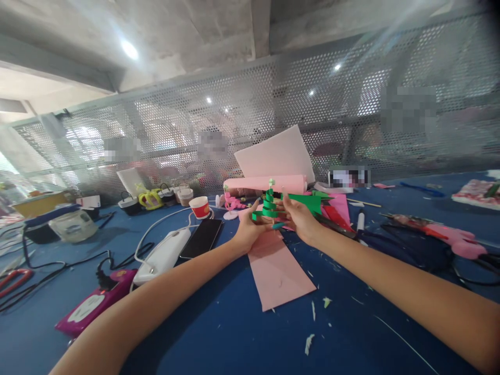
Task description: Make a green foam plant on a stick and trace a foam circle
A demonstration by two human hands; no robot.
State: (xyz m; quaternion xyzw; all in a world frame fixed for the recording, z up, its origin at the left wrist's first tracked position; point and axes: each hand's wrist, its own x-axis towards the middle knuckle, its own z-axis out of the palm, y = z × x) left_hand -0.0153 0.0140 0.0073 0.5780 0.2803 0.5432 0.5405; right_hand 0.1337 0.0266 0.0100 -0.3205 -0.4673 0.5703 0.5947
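Both hands meet at a green spiral (269, 205), which stands between them above the worktop (219, 323). The left hand (250, 230) is closed on its lower loop, thumb above and fingers beneath; the right hand (300, 217) has its fingers up against the other side, though I cannot tell whether they pinch it.

Far left of the hands lies a red-handled tool (15, 280), then a clear tub (74, 226). Beside the left forearm are a purple box (96, 302) with a black plug in it, a white power strip (166, 255) and a black phone (202, 238). A red-and-white cup (200, 208) stands beyond the phone, and a pink figure (233, 199) just beyond the left hand.

Below the hands, towards the wearer, lies a pink sheet (279, 273); behind them is a pink roll (265, 184), with a white sheet (277, 153) rising over it. Pale scraps (309, 344) lie between the pink sheet and the right forearm.

Beyond the right hand are green paper (307, 200) and a white pen (360, 221); far right is a pink glue gun (461, 240).
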